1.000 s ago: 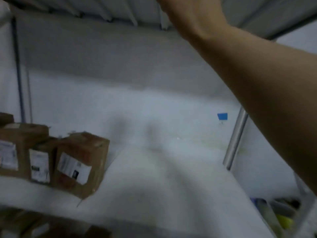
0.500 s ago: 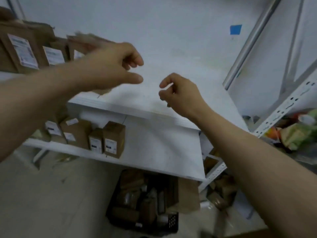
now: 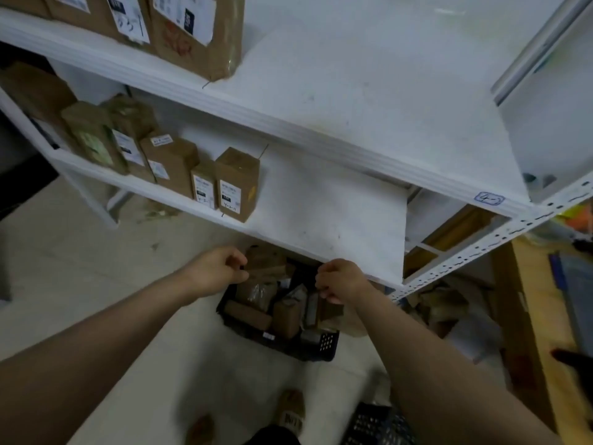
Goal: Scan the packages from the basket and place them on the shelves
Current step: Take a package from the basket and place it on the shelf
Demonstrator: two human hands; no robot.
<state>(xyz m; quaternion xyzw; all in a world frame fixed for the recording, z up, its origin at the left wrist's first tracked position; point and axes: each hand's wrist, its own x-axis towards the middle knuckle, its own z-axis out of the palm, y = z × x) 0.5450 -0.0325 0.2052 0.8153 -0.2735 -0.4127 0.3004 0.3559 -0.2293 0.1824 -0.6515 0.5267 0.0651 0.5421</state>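
Observation:
A black basket (image 3: 328, 342) sits on the floor under the lowest shelf, filled with several brown packages (image 3: 287, 313). My left hand (image 3: 218, 271) hovers over the basket's left side and my right hand (image 3: 341, 281) over its right side. Both have loosely curled fingers and hold nothing. A white middle shelf (image 3: 321, 203) carries a row of labelled brown boxes (image 3: 237, 184) on its left part. The shelf above (image 3: 369, 101) holds larger labelled boxes (image 3: 195, 33) at its left end.
The white metal rack post (image 3: 481, 248) with holes runs along the right. Loose cardboard and bags (image 3: 449, 306) lie on the floor beyond it. A second dark crate (image 3: 375, 425) sits beside my sandalled foot (image 3: 290, 412). A wooden surface (image 3: 539, 316) borders the right.
My view has tilted down from the upper shelf to the floor basket. Both hands have dropped from shelf height to just above the basket, and neither holds anything.

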